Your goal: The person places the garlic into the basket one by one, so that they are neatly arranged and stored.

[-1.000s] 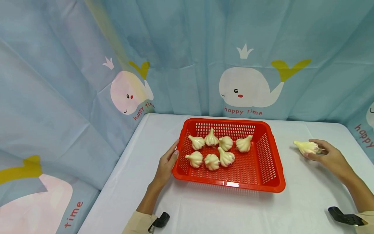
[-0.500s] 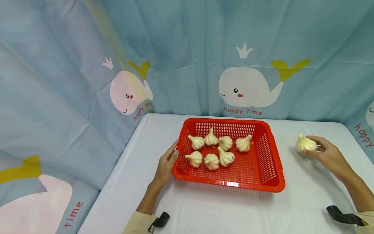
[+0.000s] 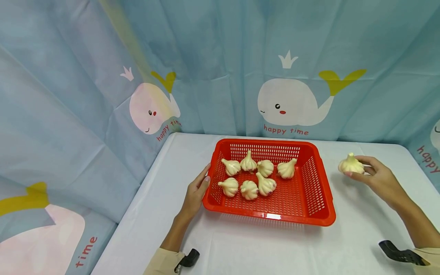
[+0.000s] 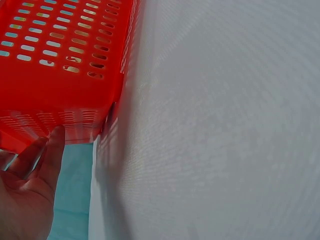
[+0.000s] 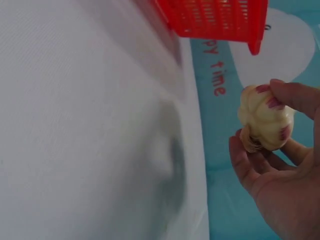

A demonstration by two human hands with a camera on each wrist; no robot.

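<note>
My right hand (image 3: 378,177) pinches a garlic bulb (image 3: 350,165) between thumb and fingers, to the right of the red basket (image 3: 268,218). The bulb's stem points up in the head view. From the right wrist, the garlic (image 5: 267,120) shows pinkish streaks and a tuft of roots, held above the white cloth with its shadow below. At the basket's left end rests my left hand (image 3: 196,194), fingers fairly straight against the side. The left wrist view has that hand (image 4: 32,185) with its fingertips right at the slotted wall (image 4: 55,92).
Several garlic bulbs (image 3: 249,190) lie inside the basket, mostly in its left and middle part. The table (image 3: 261,252) is covered in white cloth. Behind it hangs a blue curtain (image 3: 213,107) printed with whales.
My right hand has lifted the garlic bulb off the table and moved it a little left toward the basket, turning its stem from leftward to upward. The left hand and basket stay put.
</note>
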